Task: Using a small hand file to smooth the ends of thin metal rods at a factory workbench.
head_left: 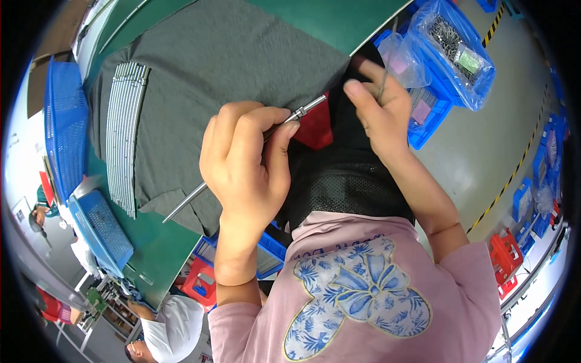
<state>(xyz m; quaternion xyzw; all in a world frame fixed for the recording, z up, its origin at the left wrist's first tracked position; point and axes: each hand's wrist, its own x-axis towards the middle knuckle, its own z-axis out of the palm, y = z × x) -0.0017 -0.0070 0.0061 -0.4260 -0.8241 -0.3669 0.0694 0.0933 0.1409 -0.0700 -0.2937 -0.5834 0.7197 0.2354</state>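
Note:
My left hand (242, 157) is closed round a slim metal rod (192, 201). The rod slants from lower left to upper right, and a stepped collar near its upper end sits between thumb and forefinger. To the right, my right hand (387, 112) is raised with bent fingers and its thumb toward the rod's tip. A thin grey strip-like piece (387, 57) runs up from its fingers; its exact kind cannot be made out. Left of my hands, a row of similar metal rods (124, 139) lies side by side on a dark grey cloth (200, 72).
The cloth covers part of a green table (302, 24). Blue baskets (65, 127) stand along its left side. At upper right, a blue bin (481, 91) holds small metal parts in plastic, beside another blue crate (433, 124). A person in white (175, 327) sits at lower left.

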